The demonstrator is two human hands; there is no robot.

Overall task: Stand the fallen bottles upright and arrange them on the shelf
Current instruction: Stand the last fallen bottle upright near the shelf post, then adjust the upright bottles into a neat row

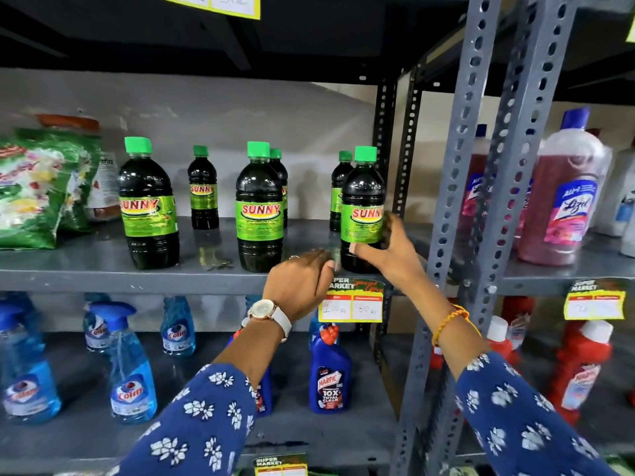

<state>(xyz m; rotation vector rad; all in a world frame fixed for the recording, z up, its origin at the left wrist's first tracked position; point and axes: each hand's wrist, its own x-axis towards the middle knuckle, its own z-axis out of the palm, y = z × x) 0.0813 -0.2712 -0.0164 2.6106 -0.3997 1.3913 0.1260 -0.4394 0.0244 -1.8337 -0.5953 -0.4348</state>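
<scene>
Several dark Sunny bottles with green caps stand upright on the grey middle shelf point(103, 269). Three large ones line the front: one at the left point(148, 204), one in the middle point(259, 207), one at the right point(362, 211). Smaller ones point(203, 190) stand behind them. My right hand point(391, 249) grips the lower part of the right front bottle, thumb on its label. My left hand point(302, 280), with a watch on the wrist, hovers at the shelf's front edge just left of that bottle, fingers loosely curled and holding nothing.
A green detergent bag point(37, 187) lies at the shelf's left end. Grey slotted uprights point(457, 201) stand right of the held bottle, with pink Lizol bottles point(563, 201) beyond. Below are blue Colin sprays point(132, 372), a Harpic bottle point(330, 376) and red bottles point(580, 369). A yellow price tag point(352, 304) hangs below.
</scene>
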